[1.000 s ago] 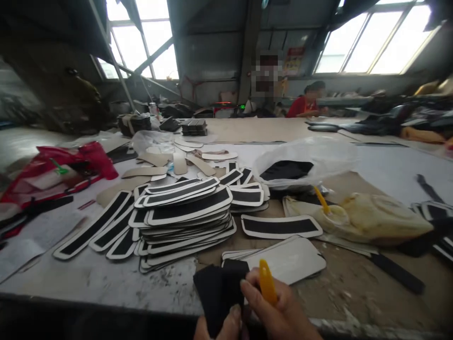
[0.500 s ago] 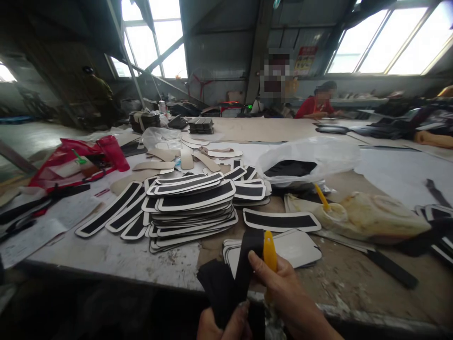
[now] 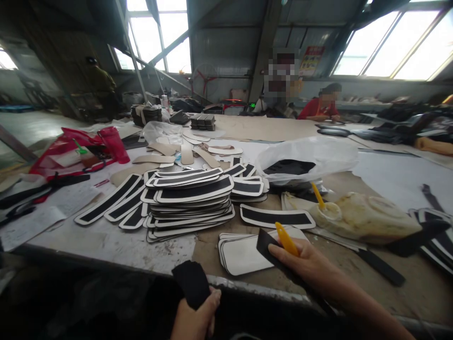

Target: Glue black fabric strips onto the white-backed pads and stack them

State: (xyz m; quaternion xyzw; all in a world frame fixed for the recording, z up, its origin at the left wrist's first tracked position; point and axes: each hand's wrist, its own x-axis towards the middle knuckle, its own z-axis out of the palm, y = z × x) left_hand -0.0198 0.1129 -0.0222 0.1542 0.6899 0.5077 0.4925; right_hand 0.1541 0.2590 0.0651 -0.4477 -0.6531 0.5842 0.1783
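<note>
My left hand (image 3: 198,309) is closed on a bundle of black fabric strips (image 3: 193,282) in front of the table edge. In my right hand (image 3: 299,259) are a single black strip (image 3: 265,245), pinched under the thumb, and a yellow-handled tool (image 3: 286,240) whose working end is hidden. This hand is over a small pile of blank white curved pieces (image 3: 244,257). Behind the pile lies one white-edged curved piece (image 3: 278,217) with a black strip on it. To its left rises a tall stack of similar pieces (image 3: 191,203).
A yellowed plastic container (image 3: 375,217) with a yellow stick (image 3: 317,195) in its opening stands at right. Behind it is a clear plastic bag (image 3: 314,156) with black material. A red bag (image 3: 53,153) lies at left. Co-workers (image 3: 320,106) are farther back.
My hands have moved apart. The right has drawn one black strip away to the right with the yellow-handled tool, and the left has gone left with the bundle.
</note>
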